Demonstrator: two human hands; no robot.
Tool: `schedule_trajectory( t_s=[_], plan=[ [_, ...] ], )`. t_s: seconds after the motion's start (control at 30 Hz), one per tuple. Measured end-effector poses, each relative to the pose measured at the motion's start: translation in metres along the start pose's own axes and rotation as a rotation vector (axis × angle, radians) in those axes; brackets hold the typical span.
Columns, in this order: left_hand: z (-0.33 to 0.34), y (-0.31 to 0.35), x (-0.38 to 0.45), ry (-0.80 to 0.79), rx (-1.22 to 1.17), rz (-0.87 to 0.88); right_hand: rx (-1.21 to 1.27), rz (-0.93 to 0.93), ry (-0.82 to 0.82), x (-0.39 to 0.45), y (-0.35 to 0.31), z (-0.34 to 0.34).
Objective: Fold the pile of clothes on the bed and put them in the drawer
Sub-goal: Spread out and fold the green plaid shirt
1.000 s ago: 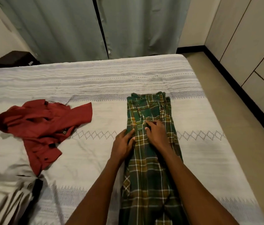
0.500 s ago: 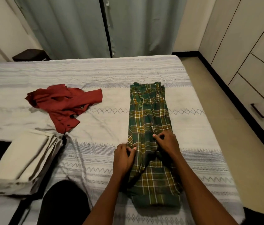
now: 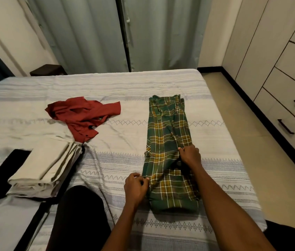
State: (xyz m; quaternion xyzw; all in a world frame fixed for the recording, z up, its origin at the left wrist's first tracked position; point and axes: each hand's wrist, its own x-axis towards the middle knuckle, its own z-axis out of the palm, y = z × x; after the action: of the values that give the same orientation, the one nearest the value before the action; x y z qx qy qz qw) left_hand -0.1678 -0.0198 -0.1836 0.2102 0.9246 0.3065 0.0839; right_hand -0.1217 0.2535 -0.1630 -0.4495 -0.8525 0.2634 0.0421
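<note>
Covering most of the view is the bed (image 3: 161, 84), w/ a pale striped cover. Curtains (image 3: 92, 33) hang behind it; drawers (image 3: 288, 113) w/ dark handles sit on the right, across a strip of floor. On the bed's right half lie the green plaid trousers (image 3: 168, 134), folded lengthwise into a long strip, waistband far, cuffs near the front edge. Near the left front edge sits a stack of folded beige cloth (image 3: 41, 171), partly resting on smth black (image 3: 0, 171). Just beyond the stack is a crumpled red shirt (image 3: 83, 115), its lower tip touching the stack's far corner, well apart from the trousers. A dark-clad knee (image 3: 78, 214) rests on the bed btwn stack and trousers. Right hand (image 3: 190, 155) sits on the trousers' right side around mid-length, fingers curled, pinching a bunch of fabric. Left hand (image 3: 136, 187) is at the trousers' left edge nearer the cuffs, fingers curled, pinching that edge.
</note>
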Motion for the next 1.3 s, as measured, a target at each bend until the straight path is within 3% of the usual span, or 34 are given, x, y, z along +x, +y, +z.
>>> schedule_trajectory(
  t_s=[0.23,0.33,0.43,0.5,0.57,0.7,0.83,0.93,1.1,1.3],
  plan=[
    [-0.002,0.0,-0.015,-0.03,0.212,0.021,-0.009,0.038,0.06,-0.011,0.0,-0.002],
    [0.0,0.005,-0.019,-0.016,0.263,0.051,-0.082,-0.131,0.145,-0.02,0.001,-0.004],
    [0.001,0.004,-0.019,-0.065,0.235,0.192,-0.244,-0.471,-0.027,-0.023,0.004,0.0],
    [0.0,0.006,-0.017,-0.236,0.346,0.293,-0.346,-0.438,-0.215,-0.023,0.012,0.001],
    [-0.004,0.007,-0.018,-0.362,0.485,0.357,-0.354,-0.347,-0.272,-0.027,0.02,0.0],
    [-0.014,-0.001,-0.013,-0.368,0.476,0.414,-0.2,-0.342,-0.158,-0.037,0.032,0.001],
    [-0.022,-0.026,-0.004,-0.347,0.293,0.488,0.214,-0.345,-0.059,-0.057,0.073,0.005],
    [-0.03,-0.047,0.001,-0.328,0.261,0.424,0.326,-0.29,0.089,-0.084,0.115,0.004],
    [-0.03,-0.043,-0.017,-0.342,0.529,0.145,0.157,-0.38,0.209,-0.125,0.159,-0.006],
    [-0.024,-0.047,-0.023,-0.427,0.59,0.121,-0.19,-0.307,0.122,-0.131,0.188,-0.002]
  ],
)
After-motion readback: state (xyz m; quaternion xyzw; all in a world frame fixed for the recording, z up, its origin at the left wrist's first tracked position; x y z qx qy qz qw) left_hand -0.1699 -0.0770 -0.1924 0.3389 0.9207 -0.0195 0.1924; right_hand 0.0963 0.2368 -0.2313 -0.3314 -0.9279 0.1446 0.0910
